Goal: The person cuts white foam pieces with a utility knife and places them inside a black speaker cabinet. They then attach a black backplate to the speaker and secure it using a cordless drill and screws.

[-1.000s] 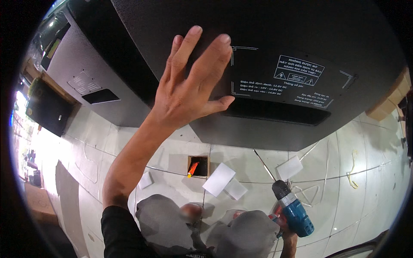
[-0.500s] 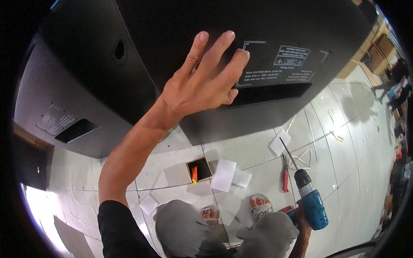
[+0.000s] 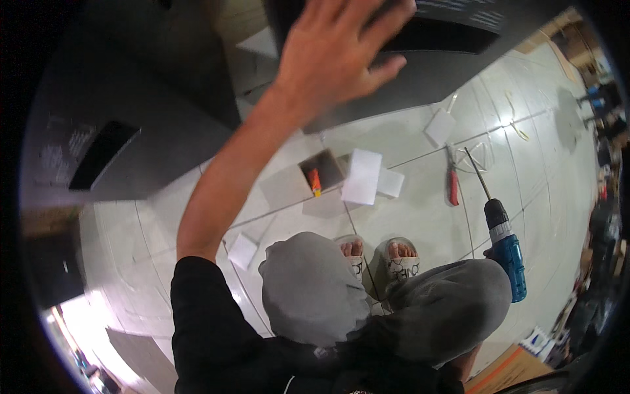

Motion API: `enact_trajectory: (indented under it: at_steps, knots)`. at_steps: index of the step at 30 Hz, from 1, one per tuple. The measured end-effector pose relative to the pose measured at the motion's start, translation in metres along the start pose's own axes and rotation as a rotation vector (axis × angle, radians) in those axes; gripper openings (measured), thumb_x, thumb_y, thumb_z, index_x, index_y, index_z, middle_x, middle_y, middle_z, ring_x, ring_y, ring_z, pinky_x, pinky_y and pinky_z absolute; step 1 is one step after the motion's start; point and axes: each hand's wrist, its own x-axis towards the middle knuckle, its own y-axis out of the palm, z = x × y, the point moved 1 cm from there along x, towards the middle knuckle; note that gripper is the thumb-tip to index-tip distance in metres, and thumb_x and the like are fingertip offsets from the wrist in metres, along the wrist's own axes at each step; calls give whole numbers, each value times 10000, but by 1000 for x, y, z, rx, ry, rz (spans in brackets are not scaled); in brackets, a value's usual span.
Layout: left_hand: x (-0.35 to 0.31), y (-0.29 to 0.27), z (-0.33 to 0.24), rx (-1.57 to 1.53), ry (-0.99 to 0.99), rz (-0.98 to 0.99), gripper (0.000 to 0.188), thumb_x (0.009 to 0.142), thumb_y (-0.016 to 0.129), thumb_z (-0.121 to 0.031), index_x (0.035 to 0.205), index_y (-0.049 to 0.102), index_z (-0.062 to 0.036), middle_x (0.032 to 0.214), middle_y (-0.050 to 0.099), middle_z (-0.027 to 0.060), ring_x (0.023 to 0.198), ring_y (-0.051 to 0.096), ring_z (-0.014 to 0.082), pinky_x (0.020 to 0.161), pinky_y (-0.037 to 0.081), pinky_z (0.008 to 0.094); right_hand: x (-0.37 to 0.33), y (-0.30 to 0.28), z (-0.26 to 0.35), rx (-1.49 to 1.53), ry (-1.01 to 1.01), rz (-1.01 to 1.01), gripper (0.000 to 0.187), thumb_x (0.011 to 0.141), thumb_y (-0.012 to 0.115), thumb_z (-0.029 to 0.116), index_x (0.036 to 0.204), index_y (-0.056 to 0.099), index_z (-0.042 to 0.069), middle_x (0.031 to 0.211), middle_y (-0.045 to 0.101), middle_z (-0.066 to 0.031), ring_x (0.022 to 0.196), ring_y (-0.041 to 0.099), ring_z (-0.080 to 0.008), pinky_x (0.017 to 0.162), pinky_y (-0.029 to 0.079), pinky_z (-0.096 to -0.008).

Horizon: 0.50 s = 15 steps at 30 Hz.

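My left hand [image 3: 335, 52] reaches out to a large black box-like cabinet [image 3: 453, 69], fingers spread over its printed face, left of a dark slot [image 3: 446, 36]. The fingertips run up to the top edge of the view. A blue cordless drill [image 3: 508, 262] with a long thin bit juts out beside my right knee, bit pointing away from me. My right hand is behind the knee at the drill's handle; only a bit of its forearm [image 3: 467, 362] shows. A second black cabinet [image 3: 138, 141] with a similar slot stands at the left.
On the tiled floor lie a small open box [image 3: 323, 167] with an orange tube [image 3: 315, 180], white blocks [image 3: 362, 176], another white block [image 3: 243, 251] and red-handled pliers [image 3: 453, 187]. A cardboard box [image 3: 515, 373] is at lower right. Clutter lines the right edge.
The view has tipped down toward my legs. A gap with floor now shows between the two cabinets. My left hand stays spread at the cabinet; my right hand has gone behind the knee.
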Motion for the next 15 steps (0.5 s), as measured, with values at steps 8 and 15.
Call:
enact_trajectory:
  at_steps: [8, 15]
  knots:
    - [-223, 49, -78, -475, -769, 916, 110, 829, 666, -92, 857, 759, -41, 891, 702, 227, 850, 688, 401, 804, 548, 484, 14, 19, -1, 46, -46, 74, 350, 852, 727, 296, 1111, 629, 81, 913, 670, -53, 825, 645, -178, 758, 523, -352]
    - [-262, 95, -104, -146, -500, 1085, 133, 808, 639, -106, 824, 757, -48, 894, 734, 201, 859, 731, 350, 730, 573, 453, 34, 44, 3, 97, -134, 143, 396, 819, 754, 277, 1128, 609, 76, 906, 668, -58, 815, 647, -177, 744, 527, -347]
